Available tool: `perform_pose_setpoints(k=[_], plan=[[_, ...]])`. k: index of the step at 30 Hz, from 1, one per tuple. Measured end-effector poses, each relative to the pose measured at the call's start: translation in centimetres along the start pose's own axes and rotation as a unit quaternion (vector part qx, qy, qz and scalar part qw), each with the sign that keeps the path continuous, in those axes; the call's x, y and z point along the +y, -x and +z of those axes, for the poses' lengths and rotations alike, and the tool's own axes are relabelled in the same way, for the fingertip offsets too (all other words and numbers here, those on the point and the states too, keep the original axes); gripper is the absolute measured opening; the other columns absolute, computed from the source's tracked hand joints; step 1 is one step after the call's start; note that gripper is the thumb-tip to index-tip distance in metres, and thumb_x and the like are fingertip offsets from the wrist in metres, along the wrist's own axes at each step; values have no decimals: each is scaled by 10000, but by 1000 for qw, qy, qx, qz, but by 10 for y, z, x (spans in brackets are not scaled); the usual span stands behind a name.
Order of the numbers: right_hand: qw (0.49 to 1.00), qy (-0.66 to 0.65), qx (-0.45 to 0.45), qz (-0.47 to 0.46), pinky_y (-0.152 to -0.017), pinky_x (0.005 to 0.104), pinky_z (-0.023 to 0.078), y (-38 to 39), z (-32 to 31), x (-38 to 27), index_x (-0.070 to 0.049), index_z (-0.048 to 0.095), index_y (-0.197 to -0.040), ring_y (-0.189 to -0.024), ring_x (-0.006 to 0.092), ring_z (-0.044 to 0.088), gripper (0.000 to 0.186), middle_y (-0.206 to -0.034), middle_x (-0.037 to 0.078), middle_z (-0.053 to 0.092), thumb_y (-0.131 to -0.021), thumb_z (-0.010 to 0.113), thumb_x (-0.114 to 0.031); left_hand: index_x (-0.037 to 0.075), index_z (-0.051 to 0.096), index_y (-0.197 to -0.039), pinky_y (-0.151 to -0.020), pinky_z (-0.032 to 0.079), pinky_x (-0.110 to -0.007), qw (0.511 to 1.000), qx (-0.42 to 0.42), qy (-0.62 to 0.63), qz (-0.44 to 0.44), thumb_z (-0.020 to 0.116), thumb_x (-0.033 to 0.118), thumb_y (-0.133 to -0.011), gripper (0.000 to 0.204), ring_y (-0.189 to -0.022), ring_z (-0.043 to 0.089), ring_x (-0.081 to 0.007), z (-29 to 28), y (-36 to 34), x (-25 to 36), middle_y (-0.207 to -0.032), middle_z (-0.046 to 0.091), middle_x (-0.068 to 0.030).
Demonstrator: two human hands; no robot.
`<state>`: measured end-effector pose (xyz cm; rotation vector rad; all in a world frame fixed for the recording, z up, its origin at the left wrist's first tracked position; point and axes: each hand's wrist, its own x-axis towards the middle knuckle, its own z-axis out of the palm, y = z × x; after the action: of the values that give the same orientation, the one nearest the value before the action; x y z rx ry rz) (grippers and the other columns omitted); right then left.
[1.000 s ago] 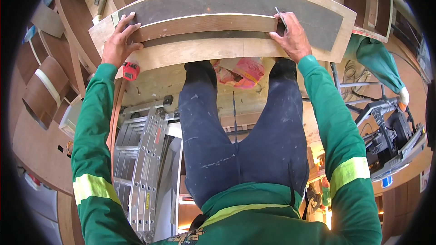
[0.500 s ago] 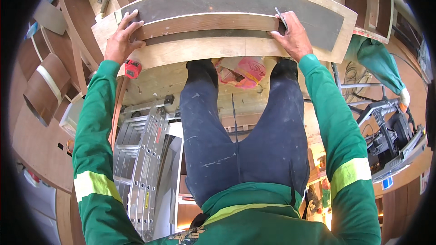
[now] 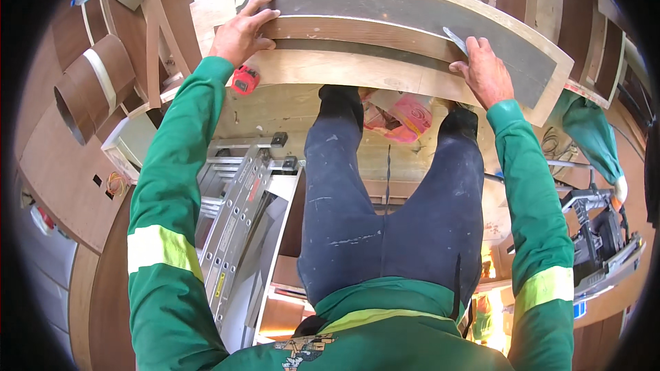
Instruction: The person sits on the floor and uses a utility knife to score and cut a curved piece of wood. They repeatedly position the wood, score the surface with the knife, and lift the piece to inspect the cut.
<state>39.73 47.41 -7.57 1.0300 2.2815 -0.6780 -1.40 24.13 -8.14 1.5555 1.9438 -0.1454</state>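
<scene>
A curved pale wooden board with a dark grey curved panel on it lies across the front of me. On top is a narrow brown wooden strip, bent along the same curve. My left hand grips the strip's left end, fingers on its far side and thumb on the near side. At the strip's right end, my right hand is closed around a slim, pale, blade-like tool, its tip pointing away and left. Most of the tool is hidden in the hand. The thumb side touches the strip's end.
A red tape measure sits by the board's near left edge. Below stands a folded aluminium ladder. A pink plastic bag lies between my feet. On the right is a dark power saw; curved brown panels stand left.
The whole view has swung, so the board and both hands appear farther right. The tool in my right hand leans more to the left. Both hands stay at the strip's ends.
</scene>
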Motion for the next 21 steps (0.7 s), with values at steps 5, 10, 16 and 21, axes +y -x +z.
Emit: perform_pose_setpoints(k=[5, 10, 16, 21], plan=[[1000, 11, -17, 6, -846, 537, 558, -6, -5, -7, 4, 538, -1075, -995, 472, 666, 378, -1116, 260, 595, -887, 758, -238, 194, 605, -1334, -1071, 530, -448, 997, 36, -4, 69, 861, 101, -713, 678, -1474, 383, -282, 0, 1, -13, -1554, 437, 4], [1000, 1, -19, 18, -867, 542, 554, -5, 1, -12, 7, 533, -1089, -1012, 479, 662, 381, -1132, 272, 588, -883, 759, -220, 110, 599, -1333, -1159, 442, -428, 996, 40, -15, 81, 862, 95, -700, 686, -1417, 441, -320, -3, 14, -42, -1456, 511, -87], [1000, 6, -15, 19, -880, 545, 550, -7, -1, -9, -1, 524, -1106, -1019, 485, 656, 376, -1144, 276, 581, -895, 747, -216, 51, 621, -1268, -1037, 509, -414, 996, 14, -48, 71, 814, 132, -761, 549, -1201, 561, -320, -8, 15, -47, -1225, 598, -105], [1000, 3, -5, 11, -866, 552, 546, -5, 4, -6, -7, 513, -1102, -1005, 491, 653, 363, -1149, 274, 575, -907, 732, -219, 23, 626, -1255, -1018, 517, -411, 991, -7, -94, 93, 806, 129, -758, 538, -1141, 567, -318, -13, 7, -47, -1156, 605, -110]])
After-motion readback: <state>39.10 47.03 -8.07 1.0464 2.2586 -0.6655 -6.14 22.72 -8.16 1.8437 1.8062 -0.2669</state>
